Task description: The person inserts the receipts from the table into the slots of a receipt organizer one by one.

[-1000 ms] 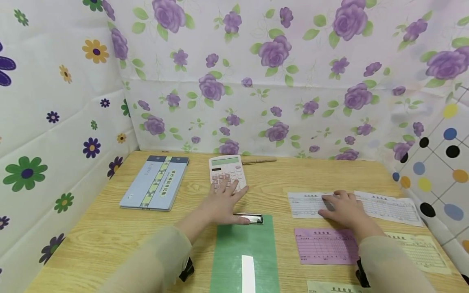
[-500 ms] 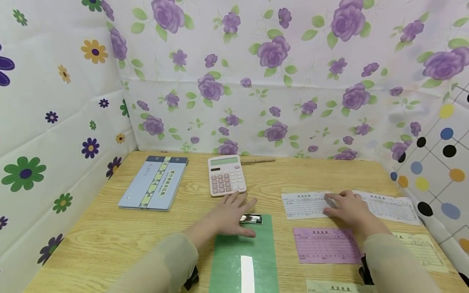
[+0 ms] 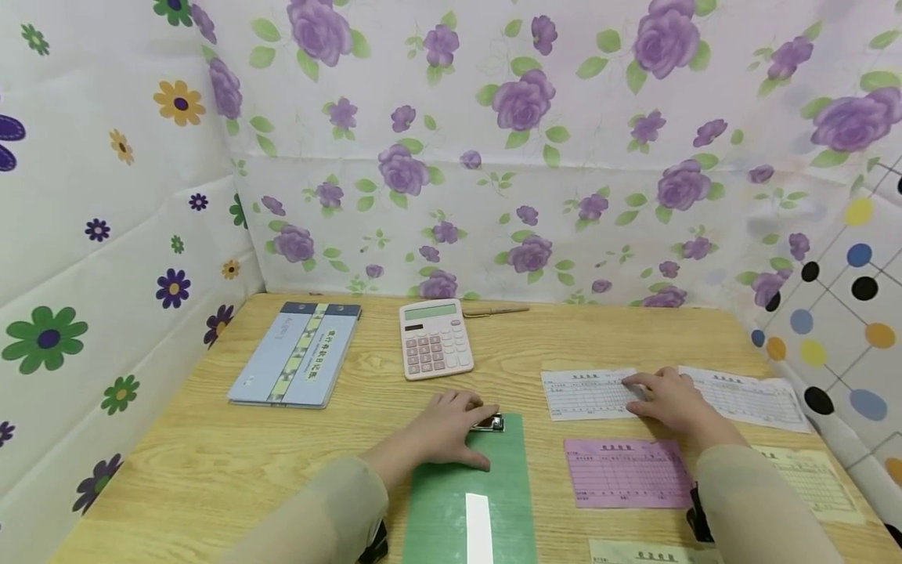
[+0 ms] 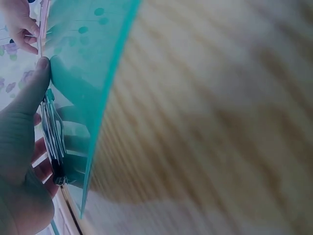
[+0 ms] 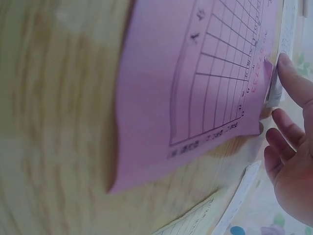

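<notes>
A green clipboard [image 3: 440, 513] lies at the front middle of the table, with a metal clip [image 3: 491, 424] at its far end. My left hand [image 3: 447, 431] lies over that end, its fingers loosely bent across the clip and the thumb stretched over the green board. In the left wrist view, the clip [image 4: 53, 132] shows beside the thumb and fingers. My right hand [image 3: 668, 398] rests with relaxed fingers at the right end of a white form slip [image 3: 581, 398]. A second white slip [image 3: 750, 401] extends from behind that hand. Nearer lies a pink slip [image 3: 623, 474], partly under the right forearm.
A pale pink calculator [image 3: 437, 337] stands beyond the clipboard, with a brown pen [image 3: 496, 311] beside it. Blue account books [image 3: 296, 352] lie at the back left. Pale yellow slips [image 3: 810, 482] lie right and at the front [image 3: 644, 552]. Patterned cloth walls [image 3: 451, 157] enclose the table.
My left hand has drawn back from the calculator to the clip, its spread fingers coming closer together. The left white slip has shifted slightly left; my right hand stays almost in place.
</notes>
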`<action>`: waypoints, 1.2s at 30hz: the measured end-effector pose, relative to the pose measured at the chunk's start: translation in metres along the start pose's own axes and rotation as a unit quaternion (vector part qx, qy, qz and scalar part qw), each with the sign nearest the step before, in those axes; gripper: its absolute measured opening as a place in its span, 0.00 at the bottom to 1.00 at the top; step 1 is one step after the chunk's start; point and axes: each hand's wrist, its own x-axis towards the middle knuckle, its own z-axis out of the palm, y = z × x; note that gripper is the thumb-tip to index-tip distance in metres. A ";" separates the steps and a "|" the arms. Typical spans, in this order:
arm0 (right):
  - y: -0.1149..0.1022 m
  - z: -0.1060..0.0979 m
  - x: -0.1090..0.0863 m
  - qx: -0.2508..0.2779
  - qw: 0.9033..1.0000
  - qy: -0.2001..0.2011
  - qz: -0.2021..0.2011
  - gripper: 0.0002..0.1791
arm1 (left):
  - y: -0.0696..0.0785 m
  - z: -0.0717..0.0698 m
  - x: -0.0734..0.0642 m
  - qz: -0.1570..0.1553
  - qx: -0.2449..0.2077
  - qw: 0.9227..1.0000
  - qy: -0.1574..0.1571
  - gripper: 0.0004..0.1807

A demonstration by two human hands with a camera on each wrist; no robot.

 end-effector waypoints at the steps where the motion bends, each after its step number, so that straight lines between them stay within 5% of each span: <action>1: 0.000 0.000 0.000 0.003 1.000 0.000 -0.002 0.29 | 0.000 0.000 0.000 -0.002 -0.001 1.000 0.002 0.48; 15: 0.004 0.000 0.001 0.063 0.998 -0.012 -0.013 0.27 | -0.003 0.005 0.000 -0.006 -0.005 1.000 0.005 0.49; 21: 0.000 -0.005 -0.005 0.142 0.989 -0.025 0.041 0.29 | -0.008 0.008 -0.002 -0.008 -0.013 1.000 0.015 0.48; 29: -0.003 -0.016 -0.011 0.233 0.971 0.006 0.054 0.29 | -0.020 0.010 -0.007 -0.013 -0.026 0.999 0.038 0.37; 36: -0.007 -0.022 -0.013 0.245 0.968 0.015 0.046 0.28 | -0.031 0.012 -0.012 0.005 -0.052 0.995 0.079 0.28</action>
